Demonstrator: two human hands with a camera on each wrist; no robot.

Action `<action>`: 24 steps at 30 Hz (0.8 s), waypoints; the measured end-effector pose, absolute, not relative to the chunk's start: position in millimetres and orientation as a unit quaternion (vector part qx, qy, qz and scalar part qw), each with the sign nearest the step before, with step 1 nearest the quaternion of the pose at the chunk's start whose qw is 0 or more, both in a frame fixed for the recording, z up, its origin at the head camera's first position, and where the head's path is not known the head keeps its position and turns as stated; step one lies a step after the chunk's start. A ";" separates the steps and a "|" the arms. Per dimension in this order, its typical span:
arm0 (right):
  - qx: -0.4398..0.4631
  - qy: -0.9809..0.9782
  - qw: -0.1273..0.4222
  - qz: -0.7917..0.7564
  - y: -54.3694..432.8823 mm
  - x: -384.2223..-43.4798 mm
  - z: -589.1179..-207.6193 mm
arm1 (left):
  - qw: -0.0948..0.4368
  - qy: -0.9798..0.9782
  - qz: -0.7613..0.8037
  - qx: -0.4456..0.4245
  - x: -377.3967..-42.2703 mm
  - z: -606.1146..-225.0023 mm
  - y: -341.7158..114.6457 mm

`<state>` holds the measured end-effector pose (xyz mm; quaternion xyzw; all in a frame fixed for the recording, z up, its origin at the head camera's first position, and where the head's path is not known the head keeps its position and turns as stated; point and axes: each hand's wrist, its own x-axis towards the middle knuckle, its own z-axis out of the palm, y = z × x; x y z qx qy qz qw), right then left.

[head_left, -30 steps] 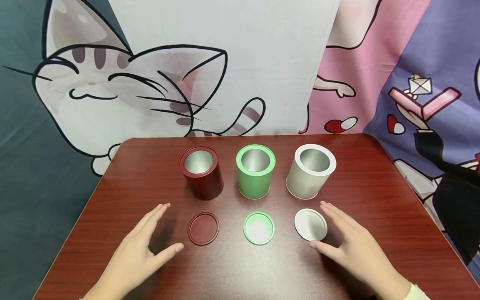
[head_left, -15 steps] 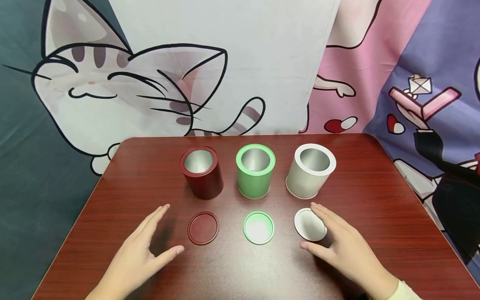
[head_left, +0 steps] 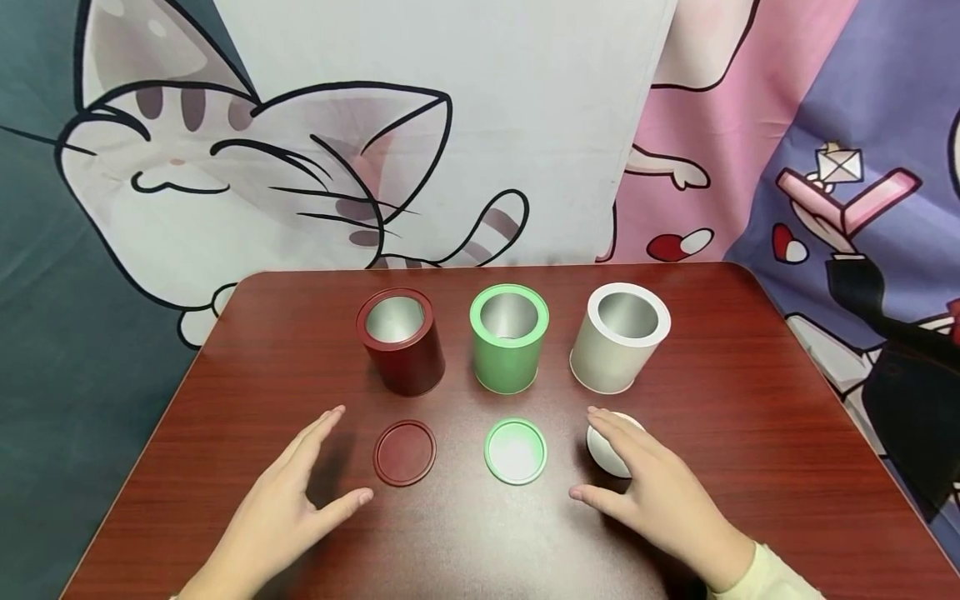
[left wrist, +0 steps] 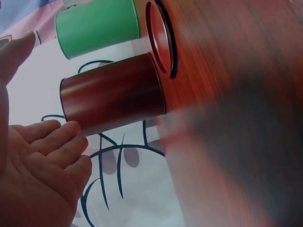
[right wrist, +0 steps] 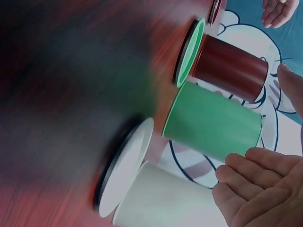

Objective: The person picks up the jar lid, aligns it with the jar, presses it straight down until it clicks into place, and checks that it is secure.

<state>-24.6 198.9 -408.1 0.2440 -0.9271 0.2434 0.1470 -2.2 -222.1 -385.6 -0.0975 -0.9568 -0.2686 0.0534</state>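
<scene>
Three open cans stand in a row at the table's far side: a dark red can (head_left: 405, 358), a green can (head_left: 507, 358) and a white can (head_left: 611, 358). In front of each lies a round lid of like colour: the red lid (head_left: 405, 452), the green lid (head_left: 516, 451) and the white lid (head_left: 606, 454), which is partly hidden. Over the white lid hovers my right hand (head_left: 660, 492), fingers extended and thumb apart, holding nothing. My left hand (head_left: 281, 496) is held left of the red lid, fingers straight, with nothing in it.
All of this is on a reddish-brown wooden table (head_left: 480, 542). Behind it hangs a cloth with a cat drawing (head_left: 247, 192). A dark object (head_left: 911, 417) is at the right, beyond the table edge.
My right hand has moved left, from beside the white lid to above it, covering part of it. My left hand has hardly moved. Cans and lids remain in place.
</scene>
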 end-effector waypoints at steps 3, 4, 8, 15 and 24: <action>0.247 -0.930 0.141 0.234 193.0 -25.4 -409.8 | 0.064 -0.957 -0.263 -0.104 -2.0 -389.0 -222.4; 0.249 -0.930 0.139 0.231 191.1 -25.6 -410.5 | 0.067 -0.957 -0.263 -0.106 -2.0 -390.2 -222.6; 0.262 -0.928 0.134 0.229 184.9 -26.6 -413.5 | 0.073 -0.954 -0.267 -0.111 -1.7 -393.9 -223.4; 0.276 -0.922 0.125 0.240 174.8 -26.1 -416.7 | 0.066 -0.956 -0.265 -0.107 -2.5 -397.9 -223.5; 0.286 -0.919 0.100 0.253 158.8 -26.3 -418.9 | 0.046 -0.958 -0.260 -0.108 -1.0 -403.0 -220.9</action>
